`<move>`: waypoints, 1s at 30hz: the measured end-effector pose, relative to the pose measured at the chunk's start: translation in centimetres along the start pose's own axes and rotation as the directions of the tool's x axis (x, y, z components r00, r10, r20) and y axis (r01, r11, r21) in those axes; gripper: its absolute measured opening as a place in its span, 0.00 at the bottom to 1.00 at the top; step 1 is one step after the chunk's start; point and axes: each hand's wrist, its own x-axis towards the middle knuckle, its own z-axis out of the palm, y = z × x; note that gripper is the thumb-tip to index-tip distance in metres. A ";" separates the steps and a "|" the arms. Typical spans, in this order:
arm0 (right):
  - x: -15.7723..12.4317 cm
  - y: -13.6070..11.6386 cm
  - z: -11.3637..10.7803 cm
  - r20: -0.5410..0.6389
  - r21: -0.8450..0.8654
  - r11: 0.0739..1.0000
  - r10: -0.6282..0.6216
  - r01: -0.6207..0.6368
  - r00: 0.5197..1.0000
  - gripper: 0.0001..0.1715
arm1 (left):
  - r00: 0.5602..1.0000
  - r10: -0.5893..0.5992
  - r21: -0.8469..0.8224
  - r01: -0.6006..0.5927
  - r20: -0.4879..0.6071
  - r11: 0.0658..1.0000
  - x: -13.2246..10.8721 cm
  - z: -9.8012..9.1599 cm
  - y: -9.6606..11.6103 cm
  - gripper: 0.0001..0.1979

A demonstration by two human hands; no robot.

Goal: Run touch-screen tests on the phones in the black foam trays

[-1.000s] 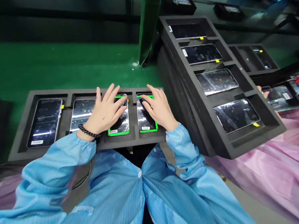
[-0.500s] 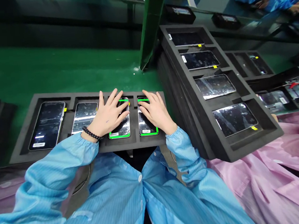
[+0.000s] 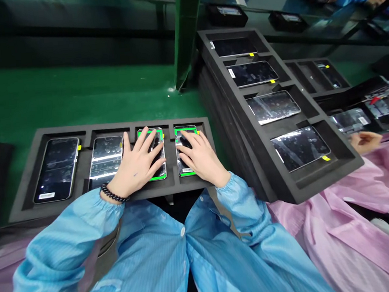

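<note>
On the green belt: a long conveyor surface (image 3: pixel 73 98) runs across the view, with a green post (image 3: pixel 185 32) rising from its far edge.
Stack at right: black foam trays piled high, the top tray (image 3: pixel 290 187) tilted toward the person and holding four phones, one per pocket.
Neighbour: a person in a pink sleeve (image 3: pixel 353 222) sits at the right, one hand (image 3: pixel 364 140) just past the stack's corner.
Front tray: a black foam tray (image 3: pixel 21 206) lies flat on the belt before the person, four pockets side by side, a phone in each.
Outer phones: the far-left phone (image 3: pixel 56 169) and the second phone (image 3: pixel 105 160) lie untouched, screens up.
Left hand: the left hand (image 3: pixel 136 165), with a dark bead bracelet (image 3: pixel 112 195) on the wrist, lies flat with fingers spread on the third phone (image 3: pixel 152 138), which has a bright green border; it grips nothing.
Right hand: the right hand (image 3: pixel 201 159) rests palm down on the fourth phone (image 3: pixel 185 135), also green-edged, fingers slightly curled on the glass; no grasp around it.
Position of touched phones: both sit in the two right-hand pockets of the front tray, just beside each other, apart by a foam rib.
</note>
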 end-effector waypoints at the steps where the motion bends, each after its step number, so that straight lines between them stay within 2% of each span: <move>1: -0.5 -0.3 -0.1 0.008 0.002 1.000 -0.006 0.006 1.000 0.19 | 1.000 0.004 0.003 -0.005 0.008 1.000 -0.6 -0.1 0.3 0.24; 4: -1.2 -0.8 -0.3 0.027 0.006 1.000 -0.023 0.022 0.999 0.19 | 0.999 0.010 0.001 -0.010 0.034 1.000 -1.8 -0.3 0.8 0.25; 6: -0.7 -0.6 -0.2 0.029 0.007 1.000 -0.018 0.018 0.999 0.19 | 0.999 0.001 -0.015 0.000 0.052 1.000 -1.7 -0.5 0.7 0.25; 12: 3.2 1.2 0.4 0.001 0.012 0.998 0.064 -0.064 0.998 0.19 | 0.996 -0.079 -0.049 0.081 0.048 0.995 1.3 -0.7 -0.2 0.28; 15: 3.4 1.3 0.3 0.013 0.011 0.998 0.063 -0.063 0.998 0.20 | 0.995 -0.078 -0.040 0.080 0.056 0.996 1.8 -0.6 -0.1 0.28; 18: 1.7 0.6 0.0 0.033 0.004 1.000 0.027 -0.028 0.999 0.20 | 0.998 -0.046 -0.014 0.047 0.052 0.999 0.4 -0.5 0.5 0.26; 23: -2.7 -1.4 -0.8 0.052 0.029 0.999 -0.023 0.021 0.998 0.20 | 0.997 0.028 0.005 -0.029 0.065 1.000 -4.1 -0.5 2.6 0.25; 27: -5.0 -2.5 -1.6 0.086 0.107 0.992 -0.083 0.073 0.993 0.18 | 0.987 0.111 -0.128 -0.096 0.120 0.987 -7.1 -1.3 3.8 0.22; 30: -5.0 -2.4 -1.9 0.062 0.166 0.982 -0.098 0.087 0.993 0.19 | 0.992 0.098 -0.217 -0.079 0.081 0.973 -7.5 -1.9 3.7 0.22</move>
